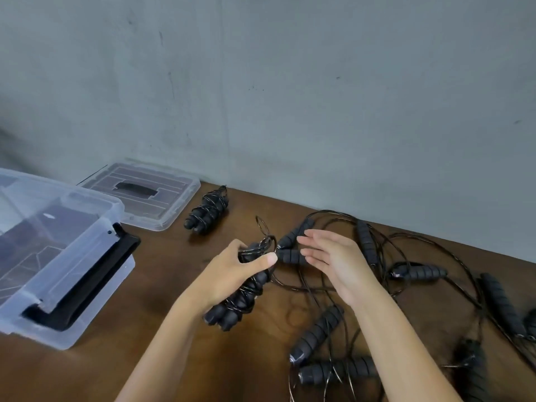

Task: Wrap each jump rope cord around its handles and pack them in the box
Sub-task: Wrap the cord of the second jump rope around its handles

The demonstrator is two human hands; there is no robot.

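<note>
2 ribbed foam handles (237, 288), wire-wrapped, gripped by left hand (232, 271) fingers; right hand (333, 256) fingers straight, empty.

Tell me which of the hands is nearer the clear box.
Left. The left hand, gripping a wrapped rope, is just beside the clear box; the right hand is farther off.

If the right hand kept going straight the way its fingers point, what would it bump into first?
Probably the wrapped jump rope that the left hand grips; the right hand points left at its looped top, though depth is unclear.
</note>
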